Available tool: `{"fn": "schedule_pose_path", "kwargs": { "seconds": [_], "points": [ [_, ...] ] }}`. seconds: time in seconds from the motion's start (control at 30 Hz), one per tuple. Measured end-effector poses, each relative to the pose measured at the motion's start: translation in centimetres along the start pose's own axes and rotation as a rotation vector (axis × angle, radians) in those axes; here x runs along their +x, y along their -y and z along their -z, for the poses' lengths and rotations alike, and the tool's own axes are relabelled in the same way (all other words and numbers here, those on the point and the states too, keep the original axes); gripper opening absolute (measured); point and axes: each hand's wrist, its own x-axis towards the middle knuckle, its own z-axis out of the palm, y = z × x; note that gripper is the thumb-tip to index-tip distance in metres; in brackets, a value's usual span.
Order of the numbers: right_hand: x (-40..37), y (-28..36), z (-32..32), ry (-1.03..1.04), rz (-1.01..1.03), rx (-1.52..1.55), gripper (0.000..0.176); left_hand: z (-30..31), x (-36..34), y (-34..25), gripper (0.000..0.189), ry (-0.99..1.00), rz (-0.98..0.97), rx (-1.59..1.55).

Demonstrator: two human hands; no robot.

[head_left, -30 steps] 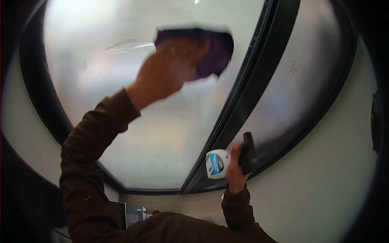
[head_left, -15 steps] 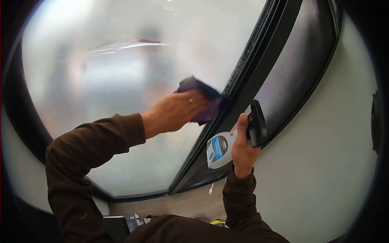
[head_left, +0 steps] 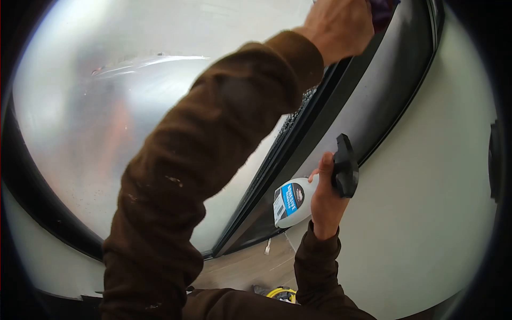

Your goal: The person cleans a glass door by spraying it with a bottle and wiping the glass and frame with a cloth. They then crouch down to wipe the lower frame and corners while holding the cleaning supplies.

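My left hand (head_left: 341,29) is closed on a dark purple cloth (head_left: 383,13) high up against the black frame (head_left: 301,144). Only part of the cloth shows, past the fingers and at the view's top edge. In my right hand (head_left: 326,205) is a white spray bottle (head_left: 292,205) with a blue label reading "adhesive remover", gripped by the neck below its black trigger head (head_left: 346,168). The bottle hangs tilted in front of the frame's lower part. Left of the frame stands a large hazy glass pane (head_left: 176,96), with droplets along its edge behind my left sleeve.
Right of the frame is a dark mesh-like panel (head_left: 392,69), then a pale wall (head_left: 426,213). On the wood-look floor (head_left: 245,269) lies a small white-tipped tool (head_left: 268,246). A yellow and black object (head_left: 281,293) sits near my body.
My left hand has moved up and right with the cloth, from the glass edge to the upper frame. The bottle in my right hand has barely shifted.
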Motion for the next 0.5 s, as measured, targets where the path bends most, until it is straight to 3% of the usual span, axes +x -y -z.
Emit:
{"fn": "schedule_pose_path", "kwargs": {
  "seconds": [0.07,0.1,0.13,0.2,0.3,0.4,0.5],
  "points": [
    [-0.4,0.4,0.0,0.017,-0.008,0.049,0.028,-1.6,-1.0,-1.1,0.022,-0.035,0.042,-0.092],
    [-0.6,0.5,-0.2,0.026,-0.012,0.083,0.028,-3.2,-3.1,-2.1,0.029,-0.225,0.077,-0.416],
    [-0.7,0.2,0.1,0.039,-0.014,0.079,0.028,-5.2,-5.5,-3.1,0.042,-0.406,0.027,-0.326],
    [-1.3,-0.5,1.0,0.067,-0.019,0.068,0.028,-6.5,-11.7,-4.7,0.056,-0.262,0.121,-0.291],
    [-2.4,-2.0,1.2,0.074,-0.071,0.066,0.027,-8.7,-24.0,-6.8,0.061,-0.093,0.263,-0.387],
    [-2.7,-2.5,0.5,0.126,-0.169,0.093,0.027,-10.0,-35.2,-8.9,0.061,0.002,0.402,-0.283],
    [-3.0,-2.0,0.0,0.133,-0.166,0.065,0.027,-9.3,-36.5,-9.0,0.061,0.053,0.434,-0.262]
  ]
}}
